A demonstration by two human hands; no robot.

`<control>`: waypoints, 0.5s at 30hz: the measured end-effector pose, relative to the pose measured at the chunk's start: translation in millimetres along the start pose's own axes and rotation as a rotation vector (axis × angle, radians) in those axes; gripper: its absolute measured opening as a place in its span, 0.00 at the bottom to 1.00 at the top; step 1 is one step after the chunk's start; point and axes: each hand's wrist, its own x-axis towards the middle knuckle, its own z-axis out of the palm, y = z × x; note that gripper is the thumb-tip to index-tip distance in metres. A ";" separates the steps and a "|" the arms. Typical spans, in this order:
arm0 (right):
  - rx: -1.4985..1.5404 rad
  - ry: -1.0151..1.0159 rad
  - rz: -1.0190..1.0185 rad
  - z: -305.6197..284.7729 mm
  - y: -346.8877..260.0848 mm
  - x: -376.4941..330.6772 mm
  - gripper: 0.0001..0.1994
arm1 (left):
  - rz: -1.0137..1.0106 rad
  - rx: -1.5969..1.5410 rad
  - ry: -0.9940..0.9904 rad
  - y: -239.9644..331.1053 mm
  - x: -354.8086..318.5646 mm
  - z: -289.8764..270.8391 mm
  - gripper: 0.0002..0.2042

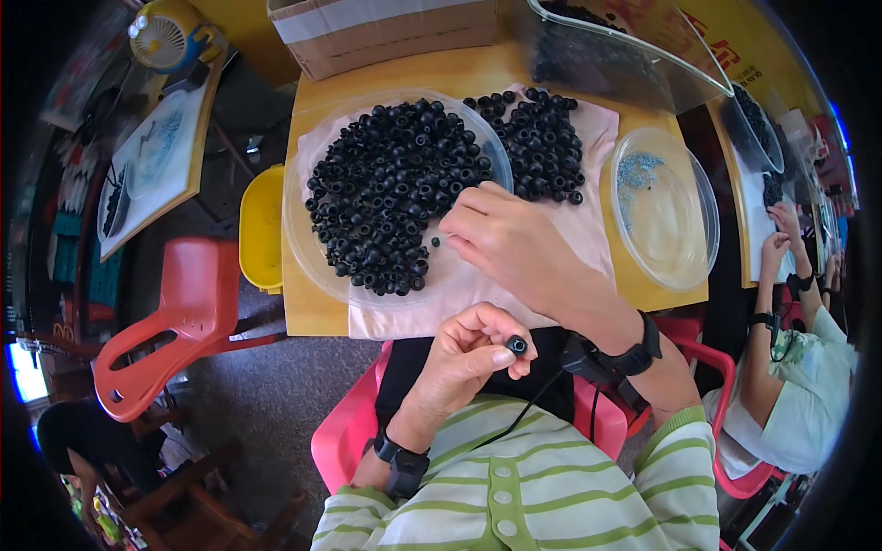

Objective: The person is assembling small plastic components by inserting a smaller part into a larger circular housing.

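Observation:
My left hand [469, 354], held low in front of my striped shirt, pinches a small black cap [517, 346] between thumb and fingertips, its hollow end showing. Above it, my right hand [514, 241] reaches over the near right side of a clear round tray [296, 230]. Its fingers are drawn together at the edge of a heap of black caps [395, 179]; whatever they may hold is hidden. One loose cap [435, 242] lies beside those fingertips. Further right, a second cluster of black caps [542, 147] rests on a pale pink cloth [593, 184].
A clear round lid [675, 243] with tiny bluish pieces [636, 174] lies at right. At the back stand a cardboard box [386, 46] and a clear bin [634, 64]. A yellow tub [262, 230] and red chair [193, 303] are left; another person [790, 367] works at right.

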 end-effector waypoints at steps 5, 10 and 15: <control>-0.091 -0.070 0.051 13.1 -4.5 8.2 0.05 | 0.002 0.015 0.019 3.0 -2.7 -1.4 0.09; -0.158 -0.084 0.039 22.7 -1.0 8.4 0.05 | 0.019 0.039 0.012 3.1 -1.4 -0.9 0.09; 0.188 0.092 0.056 -8.2 -3.5 -1.6 0.06 | 0.026 0.052 0.027 0.4 -0.9 -1.2 0.09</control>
